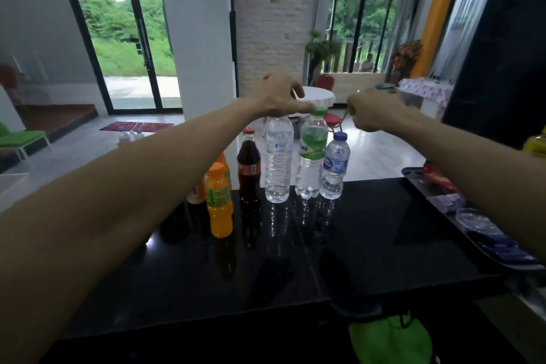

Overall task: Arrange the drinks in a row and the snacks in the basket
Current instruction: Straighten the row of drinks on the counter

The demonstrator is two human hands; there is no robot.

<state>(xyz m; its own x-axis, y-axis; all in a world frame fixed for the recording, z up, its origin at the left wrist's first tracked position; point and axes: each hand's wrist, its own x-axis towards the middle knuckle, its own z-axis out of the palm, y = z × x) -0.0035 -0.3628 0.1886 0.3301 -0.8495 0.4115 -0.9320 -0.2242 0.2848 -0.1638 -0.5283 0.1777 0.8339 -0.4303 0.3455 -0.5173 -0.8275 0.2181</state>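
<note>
Head view: green-capped bottle (311,162) stands upright at counter (369,230) far edge, between tall water bottle (277,162) and small water bottle (334,168). Left hand (283,96) pinches its cap. Right hand (372,111) curled just beside; whether it holds anything, cannot tell. Snacks (437,180) lie in tray (413,174), right.

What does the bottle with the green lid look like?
The green-lidded bottle is clear, ribbed plastic with a green and white label, and it holds clear liquid. It stands upright near the far edge of the shiny black counter, between a taller clear bottle and a smaller blue-capped bottle. The left hand has fingers at its lid; whether they grip it is unclear.
</note>
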